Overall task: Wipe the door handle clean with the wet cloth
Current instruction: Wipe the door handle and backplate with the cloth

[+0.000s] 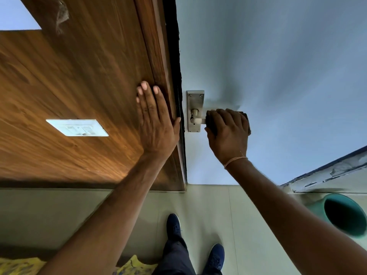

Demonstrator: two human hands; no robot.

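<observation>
The left hand (156, 120) is laid flat on the wooden panel (79, 86), fingers straight and together, arm extended upward. Just right of it, the door handle (195, 116) is mounted on the pale blue door (278, 66). The lever is covered by a dark cloth (246, 118), around which the right hand (228, 133) is clenched, wrist bent.

The door (278, 66) was pale blue-grey, its handle plate (195, 100) brushed silver. A dark brown cloth (246, 118) showed beside it. The wall panel (69, 86) on the left had warm brown wood grain, with a white switch plate (77, 127). The bin (341, 213) was teal, the shoes (173, 225) navy, the floor (208, 205) pale grey-green.
</observation>
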